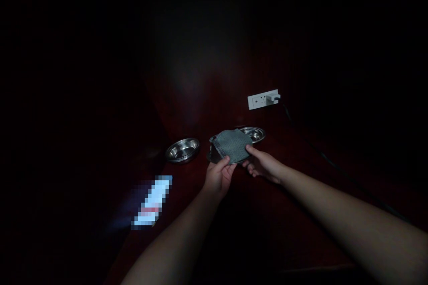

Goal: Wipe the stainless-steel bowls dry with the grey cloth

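Note:
A grey-green cloth with a patterned edge lies over a round metal plate, hiding most of it. From the near side, my left hand grips the plate, its thumb on top at the cloth's lower edge and its fingers underneath. My right hand is closed at the right side, thumb pressing the cloth against the plate and fingers curled below. Just behind the cloth sits a shiny metal dish, partly covered from view. Another stack of shallow metal dishes stands to the left of my hands.
The dark red tabletop runs beneath everything. At left lies a glowing, blurred-out phone-like screen. A white wall socket at the back holds a plug, and its dark cable trails down to the right. Surroundings are very dark.

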Demonstrator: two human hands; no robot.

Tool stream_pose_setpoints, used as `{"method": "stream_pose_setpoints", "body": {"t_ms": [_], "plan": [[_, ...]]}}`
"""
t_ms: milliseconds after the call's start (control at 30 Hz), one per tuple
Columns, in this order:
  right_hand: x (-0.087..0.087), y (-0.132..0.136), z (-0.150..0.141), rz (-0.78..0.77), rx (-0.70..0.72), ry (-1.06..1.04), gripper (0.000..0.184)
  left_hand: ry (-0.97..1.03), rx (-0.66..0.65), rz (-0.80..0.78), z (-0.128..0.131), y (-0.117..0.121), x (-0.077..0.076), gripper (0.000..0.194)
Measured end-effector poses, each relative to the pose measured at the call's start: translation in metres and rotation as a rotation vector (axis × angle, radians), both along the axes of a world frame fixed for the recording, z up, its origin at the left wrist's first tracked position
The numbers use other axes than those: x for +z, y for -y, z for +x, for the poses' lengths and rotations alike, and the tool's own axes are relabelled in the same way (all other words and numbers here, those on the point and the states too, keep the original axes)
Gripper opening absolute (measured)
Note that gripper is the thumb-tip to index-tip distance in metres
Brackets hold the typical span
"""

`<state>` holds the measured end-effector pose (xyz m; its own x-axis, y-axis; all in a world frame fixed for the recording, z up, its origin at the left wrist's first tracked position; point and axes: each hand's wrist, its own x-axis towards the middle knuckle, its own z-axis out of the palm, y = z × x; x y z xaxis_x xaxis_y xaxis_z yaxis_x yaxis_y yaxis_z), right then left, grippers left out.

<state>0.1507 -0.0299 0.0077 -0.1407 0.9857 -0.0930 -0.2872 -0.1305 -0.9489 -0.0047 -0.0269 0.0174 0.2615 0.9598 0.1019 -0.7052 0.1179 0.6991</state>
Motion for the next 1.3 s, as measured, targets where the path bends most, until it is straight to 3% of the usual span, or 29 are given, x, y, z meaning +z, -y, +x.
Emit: {"method": "stream_pose_setpoints", "body": {"t_ms": [167, 333, 533, 800, 1033, 1300], "plan": [[0.000, 0.004, -0.006, 0.132, -0.015, -0.134, 0.033, -0.018, -0.069, 0.041, 0.005, 0.006, -0.004, 0.047], [0.003, 0.006, -0.010, 0.251, -0.062, -0.160, 0.037, 0.007, -0.127, 0.038, 0.005, 0.007, -0.004, 0.047], [0.004, 0.007, -0.008, 0.268, -0.092, -0.086, 0.040, 0.028, -0.140, -0.035, 0.004, 0.007, -0.004, 0.046], [0.004, 0.006, -0.005, 0.315, -0.065, -0.046, 0.042, 0.100, -0.135, -0.200, 0.000, -0.001, -0.004, 0.019], [0.006, 0.008, -0.006, 0.403, -0.020, 0.018, 0.043, 0.055, -0.094, -0.210, 0.002, -0.003, -0.001, 0.028], [0.006, 0.009, -0.006, 0.351, 0.025, -0.002, 0.042, 0.043, -0.060, -0.218, -0.001, -0.008, 0.000, 0.029]]}}
